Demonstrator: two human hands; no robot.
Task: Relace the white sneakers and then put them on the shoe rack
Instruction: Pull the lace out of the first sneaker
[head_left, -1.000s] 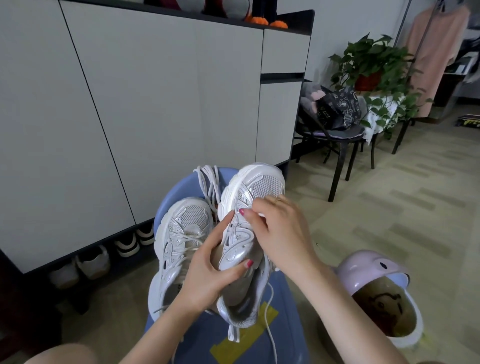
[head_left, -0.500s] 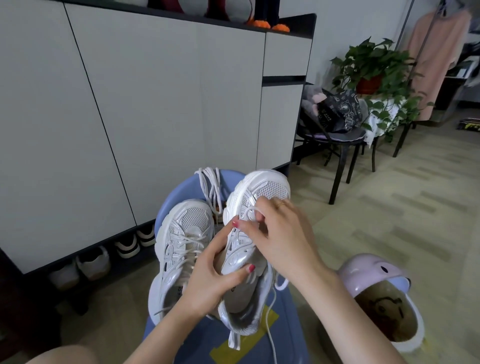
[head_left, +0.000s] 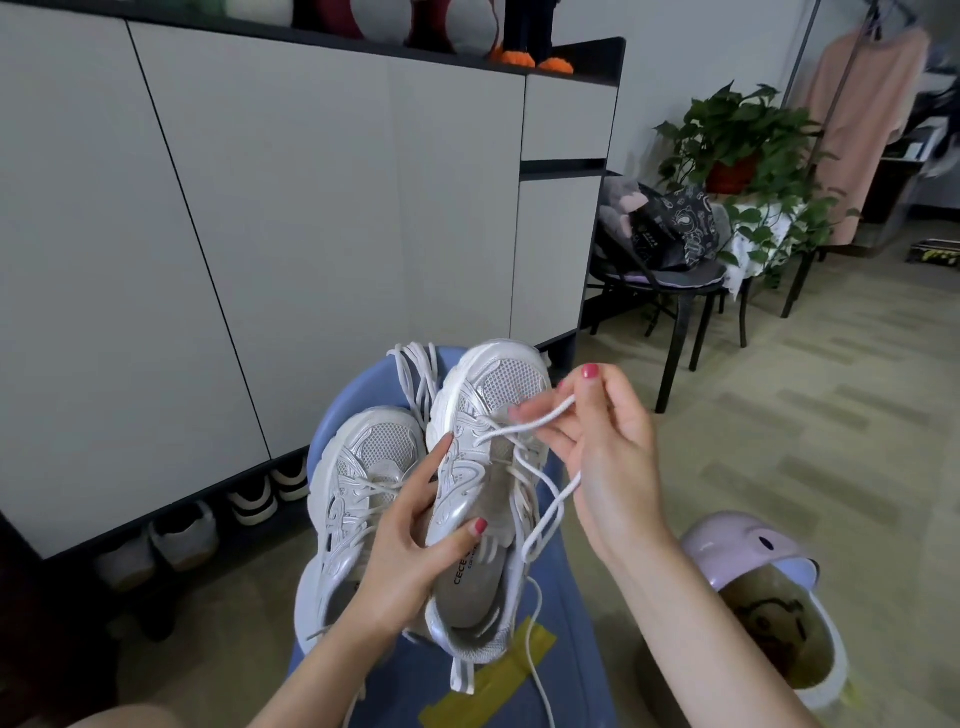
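Note:
Two white sneakers lie toes-away on a blue stool (head_left: 550, 654). My left hand (head_left: 410, 545) grips the right-hand sneaker (head_left: 493, 395) by its side, thumb inside the opening. My right hand (head_left: 602, 447) is raised to the sneaker's right and pinches a white lace (head_left: 524, 428) that runs out of the front eyelets; a loop of it hangs below my palm. The left-hand sneaker (head_left: 363, 457) rests beside it, laced. A loose bundle of white laces (head_left: 415, 374) lies behind the two toes.
A grey shoe cabinet (head_left: 311, 234) stands ahead, with several shoes (head_left: 249, 499) in the open gap under it. A pink lidded bin (head_left: 769, 597) sits at the right of the stool. Farther right are a black chair with a bag (head_left: 675, 249) and a potted plant (head_left: 743, 150).
My right hand has lifted off the sneaker's toe and moved right, drawing the lace out through the front eyelets. My left hand keeps its grip on the same sneaker.

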